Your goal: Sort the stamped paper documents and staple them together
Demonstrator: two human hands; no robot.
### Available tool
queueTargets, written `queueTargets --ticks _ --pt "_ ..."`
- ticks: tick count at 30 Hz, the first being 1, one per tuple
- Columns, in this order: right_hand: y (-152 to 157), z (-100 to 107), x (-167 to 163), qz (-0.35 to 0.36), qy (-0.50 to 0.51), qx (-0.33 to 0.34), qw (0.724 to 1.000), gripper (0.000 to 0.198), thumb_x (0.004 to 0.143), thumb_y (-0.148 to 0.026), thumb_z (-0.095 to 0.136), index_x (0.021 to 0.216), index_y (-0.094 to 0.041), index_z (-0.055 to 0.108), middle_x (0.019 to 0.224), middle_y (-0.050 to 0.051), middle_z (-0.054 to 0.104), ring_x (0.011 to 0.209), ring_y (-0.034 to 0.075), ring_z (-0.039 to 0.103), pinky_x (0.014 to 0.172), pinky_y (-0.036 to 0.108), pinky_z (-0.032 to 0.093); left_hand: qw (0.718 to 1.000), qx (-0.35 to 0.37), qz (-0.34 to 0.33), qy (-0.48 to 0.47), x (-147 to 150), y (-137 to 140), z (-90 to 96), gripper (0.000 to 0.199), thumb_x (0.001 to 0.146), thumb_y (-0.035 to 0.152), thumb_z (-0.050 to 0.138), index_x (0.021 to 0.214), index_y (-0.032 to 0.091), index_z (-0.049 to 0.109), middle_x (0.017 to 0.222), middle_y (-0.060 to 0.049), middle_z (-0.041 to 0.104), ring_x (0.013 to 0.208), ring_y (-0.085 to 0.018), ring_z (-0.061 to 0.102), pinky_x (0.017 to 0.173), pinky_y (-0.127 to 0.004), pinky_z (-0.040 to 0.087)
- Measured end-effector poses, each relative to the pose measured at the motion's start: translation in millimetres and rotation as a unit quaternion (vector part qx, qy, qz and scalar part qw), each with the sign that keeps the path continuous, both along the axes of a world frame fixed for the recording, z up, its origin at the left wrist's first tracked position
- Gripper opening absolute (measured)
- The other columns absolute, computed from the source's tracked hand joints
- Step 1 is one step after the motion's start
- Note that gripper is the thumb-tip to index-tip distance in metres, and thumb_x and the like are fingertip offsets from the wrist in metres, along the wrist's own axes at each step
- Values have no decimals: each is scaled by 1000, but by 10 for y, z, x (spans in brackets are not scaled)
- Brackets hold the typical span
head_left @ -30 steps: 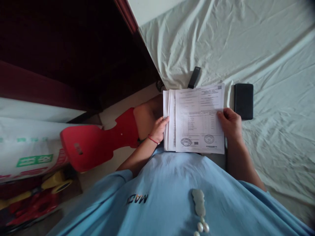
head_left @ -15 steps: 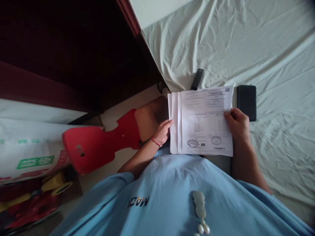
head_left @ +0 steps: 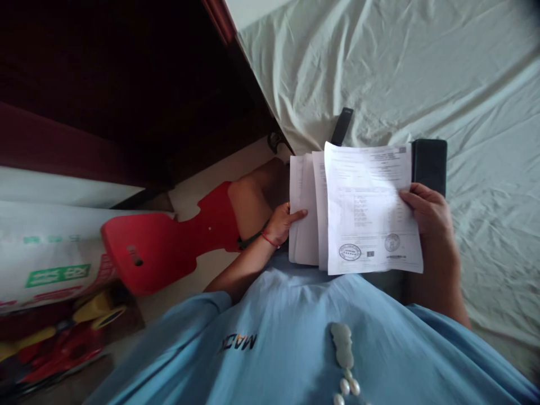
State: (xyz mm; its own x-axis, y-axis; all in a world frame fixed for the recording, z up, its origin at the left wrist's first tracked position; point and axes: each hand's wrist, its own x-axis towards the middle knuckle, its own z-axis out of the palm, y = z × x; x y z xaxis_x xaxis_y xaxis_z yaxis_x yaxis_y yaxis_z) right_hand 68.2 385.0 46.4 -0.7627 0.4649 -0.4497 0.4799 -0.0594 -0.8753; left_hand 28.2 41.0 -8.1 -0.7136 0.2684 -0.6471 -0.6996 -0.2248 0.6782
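Note:
My left hand (head_left: 286, 224), with a red string bracelet at its wrist, grips the left edge of a stack of papers (head_left: 304, 225), thumb on top and fingers hidden beneath. Between the thumb and fingers of my right hand (head_left: 428, 211) is the right edge of a printed sheet (head_left: 373, 208). This sheet bears a table, two round stamps and a barcode. It overlaps the stack and sits shifted to its right, covering much of it. Whether more than one sheet is in my right hand, I cannot tell.
A black phone-like case (head_left: 430, 163) and a narrow black object (head_left: 342, 126) lie on the pale bedsheet (head_left: 485, 112). To the left are a red plastic chair (head_left: 147, 253), a white printed sack (head_left: 42, 247) and red-yellow toys (head_left: 71, 343). Dark furniture (head_left: 126, 84) stands beyond.
My right hand has moved right with the printed sheet, drawing it away from the stack and exposing more of the pages beneath. My left thumb now reaches further over the stack.

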Motion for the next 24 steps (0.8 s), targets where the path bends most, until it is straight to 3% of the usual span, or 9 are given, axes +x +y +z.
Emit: queueTargets --ticks 3,5,9,13,18,21,24 --pt "-30 7 11 -26 -5 -47 999 32 62 -32 88 88 -20 74 70 -1 69 55 12 54 49 23 40 1000 -13 11 10 -9 -19 13 62 43 46 111 88 17 80 87 -5 83 74 -22 71 77 -37 56" --pt "-32 -28 16 -22 6 -29 999 31 64 -33 87 89 -20 74 72 -1 69 56 12 54 50 24 40 999 -24 24 16 -11 -44 25 64 40 46 111 88 18 79 87 -5 83 75 -22 72 79 -38 57" --pt "12 -203 16 -13 8 105 994 26 75 -37 77 96 -21 75 78 1 71 61 13 55 53 25 40 997 -44 59 36 -8 -102 17 68 43 52 110 93 19 78 89 -3 83 84 -23 75 88 -39 58" --pt "45 -324 16 33 -15 262 964 21 84 -36 69 97 -20 75 77 1 68 64 13 52 57 27 37 993 -43 100 53 -26 -151 -53 63 55 60 103 95 23 71 90 -2 79 96 -26 76 93 -39 58" --pt "6 -265 6 42 -8 271 962 18 88 -32 67 99 -19 75 83 4 72 67 14 54 62 29 40 978 -106 140 116 -80 -160 -121 65 60 32 101 115 30 67 90 3 71 90 -19 71 84 -31 53" --pt "7 -268 3 39 -7 265 963 18 88 -31 67 99 -19 75 83 4 72 67 14 53 62 29 41 978 -130 109 121 -108 -138 -130 41 61 27 97 92 24 71 80 2 68 81 -17 65 78 -29 50" --pt "48 -329 13 45 -7 277 960 20 88 -34 67 100 -19 74 82 3 69 70 14 54 63 27 40 987 -99 90 85 -120 -122 -122 28 59 30 93 77 22 73 73 2 69 73 -17 64 73 -30 51"
